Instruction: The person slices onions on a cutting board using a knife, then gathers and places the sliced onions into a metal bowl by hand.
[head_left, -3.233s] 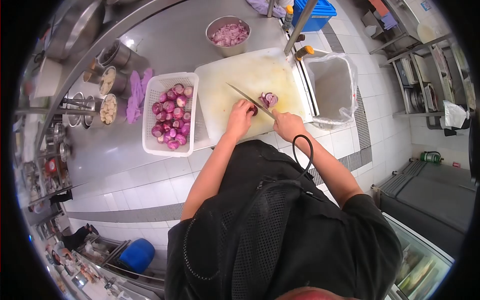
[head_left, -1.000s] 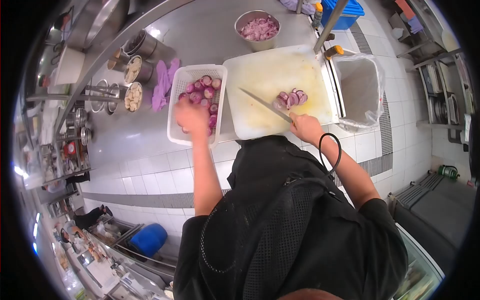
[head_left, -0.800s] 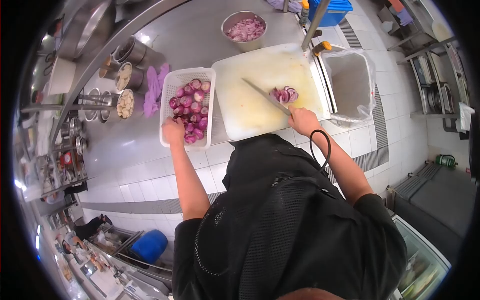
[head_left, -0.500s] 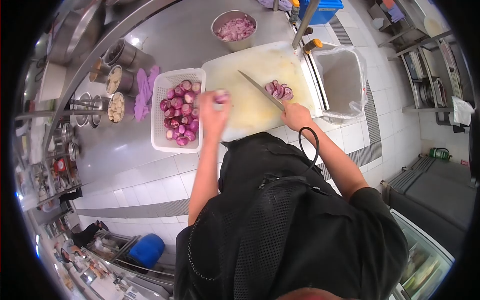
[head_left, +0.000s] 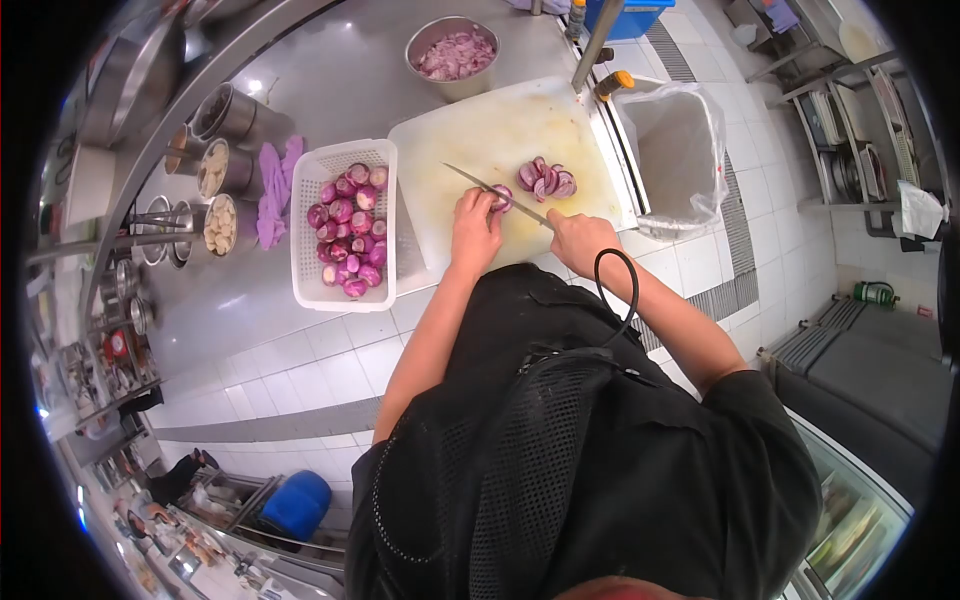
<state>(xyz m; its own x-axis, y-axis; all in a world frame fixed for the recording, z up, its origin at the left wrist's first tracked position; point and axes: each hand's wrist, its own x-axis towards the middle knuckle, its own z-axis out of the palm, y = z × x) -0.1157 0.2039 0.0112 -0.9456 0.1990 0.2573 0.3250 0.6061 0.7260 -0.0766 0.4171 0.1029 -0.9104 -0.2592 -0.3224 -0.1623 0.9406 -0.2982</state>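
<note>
My left hand (head_left: 477, 230) presses a red onion (head_left: 502, 199) against the white cutting board (head_left: 440, 140), fingers closed round its left side. The knife (head_left: 482, 184) lies across the onion, its tip pointing to the upper left; my right hand (head_left: 582, 243) is closed round its handle. Sliced onion (head_left: 547, 180) rests on the board to the right of the blade. On the left a white perforated basket (head_left: 301, 257) holds several peeled red onions (head_left: 340, 211). Behind the board stands a metal bowl (head_left: 455, 88) of chopped onion (head_left: 456, 55).
A lined bin (head_left: 675, 160) stands right of the board, near a metal post (head_left: 598, 42) and an orange-capped bottle (head_left: 613, 84). Left of the basket are a purple cloth (head_left: 272, 195) and metal containers (head_left: 236, 222) of pale pieces. A person's legs (head_left: 175, 480) show at lower left.
My left hand reached into the basket, took out an onion and carried it right onto the board. The knife, still in my right hand, is now over that onion.
</note>
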